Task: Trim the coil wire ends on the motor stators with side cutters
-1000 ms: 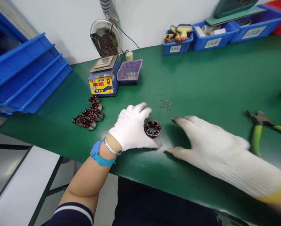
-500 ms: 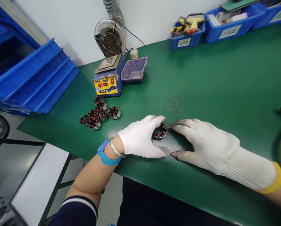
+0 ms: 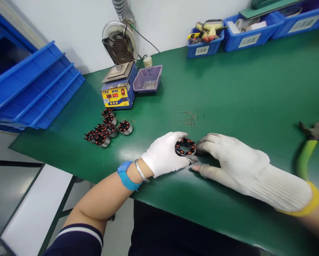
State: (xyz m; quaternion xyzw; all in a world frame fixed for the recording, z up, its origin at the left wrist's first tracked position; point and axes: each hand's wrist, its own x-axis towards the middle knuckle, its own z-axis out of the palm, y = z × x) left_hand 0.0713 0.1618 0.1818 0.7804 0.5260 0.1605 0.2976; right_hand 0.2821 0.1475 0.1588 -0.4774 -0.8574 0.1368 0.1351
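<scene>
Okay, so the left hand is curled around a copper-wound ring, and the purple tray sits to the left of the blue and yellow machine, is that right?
Not quite: in the head view, the purple tray sits to the right of the blue and yellow machine. The left hand is indeed curled around a copper-wound ring.

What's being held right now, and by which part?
The left hand holds the copper-wound ring by its outer side; whether the right hand touches it is unclear.

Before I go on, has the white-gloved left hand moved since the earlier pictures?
Yes: measured against the stationary blue box with a yellow front panel, the white-gloved left hand has shifted right, farther from it.
</scene>
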